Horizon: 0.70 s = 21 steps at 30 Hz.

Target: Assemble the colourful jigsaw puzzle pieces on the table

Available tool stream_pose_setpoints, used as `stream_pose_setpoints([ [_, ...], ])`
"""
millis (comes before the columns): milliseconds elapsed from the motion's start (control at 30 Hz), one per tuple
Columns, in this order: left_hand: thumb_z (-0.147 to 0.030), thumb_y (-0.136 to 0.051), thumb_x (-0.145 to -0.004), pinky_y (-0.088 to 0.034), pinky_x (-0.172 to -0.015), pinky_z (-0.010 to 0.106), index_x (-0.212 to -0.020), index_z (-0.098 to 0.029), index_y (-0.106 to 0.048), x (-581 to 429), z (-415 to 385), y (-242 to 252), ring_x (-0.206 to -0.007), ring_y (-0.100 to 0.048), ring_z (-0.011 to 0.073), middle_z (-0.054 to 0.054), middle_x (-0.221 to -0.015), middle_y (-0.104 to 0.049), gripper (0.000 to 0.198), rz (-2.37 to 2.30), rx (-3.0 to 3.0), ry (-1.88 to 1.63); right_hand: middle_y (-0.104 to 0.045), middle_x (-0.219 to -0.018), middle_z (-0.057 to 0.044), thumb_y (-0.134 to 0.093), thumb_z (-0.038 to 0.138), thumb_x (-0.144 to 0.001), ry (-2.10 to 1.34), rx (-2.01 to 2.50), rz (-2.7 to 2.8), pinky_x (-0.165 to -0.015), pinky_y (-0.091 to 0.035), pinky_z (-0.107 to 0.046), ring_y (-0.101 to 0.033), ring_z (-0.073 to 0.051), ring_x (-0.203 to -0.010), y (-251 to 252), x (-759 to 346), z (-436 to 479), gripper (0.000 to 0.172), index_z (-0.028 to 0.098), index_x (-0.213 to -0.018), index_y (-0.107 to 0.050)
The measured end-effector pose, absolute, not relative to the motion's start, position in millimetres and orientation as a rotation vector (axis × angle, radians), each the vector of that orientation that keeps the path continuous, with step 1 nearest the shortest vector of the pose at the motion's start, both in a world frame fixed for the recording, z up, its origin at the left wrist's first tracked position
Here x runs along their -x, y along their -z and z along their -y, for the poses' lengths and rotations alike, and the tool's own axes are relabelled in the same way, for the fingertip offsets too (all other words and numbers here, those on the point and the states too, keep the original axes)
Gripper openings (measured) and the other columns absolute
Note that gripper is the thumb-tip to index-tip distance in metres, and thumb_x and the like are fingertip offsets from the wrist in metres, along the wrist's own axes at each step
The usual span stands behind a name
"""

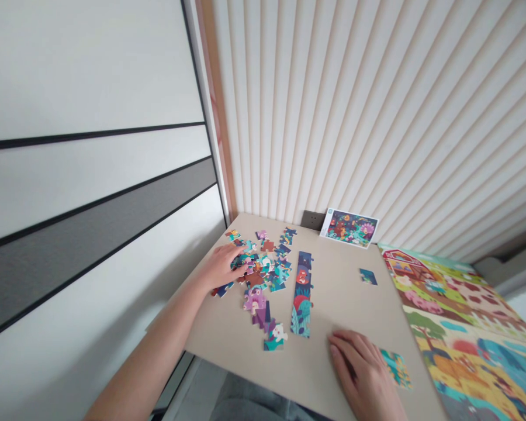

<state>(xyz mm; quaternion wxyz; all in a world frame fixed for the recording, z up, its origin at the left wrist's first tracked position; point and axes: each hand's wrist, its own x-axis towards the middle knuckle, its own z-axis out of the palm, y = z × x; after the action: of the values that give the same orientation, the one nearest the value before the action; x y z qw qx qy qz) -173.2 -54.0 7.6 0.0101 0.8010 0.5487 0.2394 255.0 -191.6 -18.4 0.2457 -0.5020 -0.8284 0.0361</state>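
My left hand (222, 266) reaches into a heap of loose colourful puzzle pieces (265, 263) on the beige table (337, 304), fingers spread flat over the pieces. My right hand (363, 368) rests palm down near the table's front edge, fingers extended, beside a small joined piece (397, 367). A joined vertical strip of pieces (302, 294) lies between the hands. A short joined chain (265, 318) lies left of the strip. A single blue piece (368, 276) lies alone to the right.
A reference picture card (349, 227) leans against the slatted wall, next to a wall socket (312, 220). A large finished farm puzzle (460, 327) covers the table's right side. Panelled wall stands on the left.
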Motion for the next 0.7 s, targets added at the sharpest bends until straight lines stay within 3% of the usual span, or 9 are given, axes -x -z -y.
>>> stream_pose_setpoints([
  [700, -0.053, -0.065, -0.088, -0.037, -0.116, 0.046, -0.135, -0.027, -0.063, 167.6, 53.7, -0.1, -0.128, -0.054, 0.0307, 0.009, -0.137, -0.058, 0.054, -1.578, -2.528, -0.633, -0.068, -0.119, -0.008, -0.054, 0.036, -0.100, -0.110, 1.380, 2.232, -0.091, -0.052, -0.043, -0.064, -0.027, -0.109, 12.2, -251.1, 192.7, 0.021, 0.029, -0.115, -0.068],
])
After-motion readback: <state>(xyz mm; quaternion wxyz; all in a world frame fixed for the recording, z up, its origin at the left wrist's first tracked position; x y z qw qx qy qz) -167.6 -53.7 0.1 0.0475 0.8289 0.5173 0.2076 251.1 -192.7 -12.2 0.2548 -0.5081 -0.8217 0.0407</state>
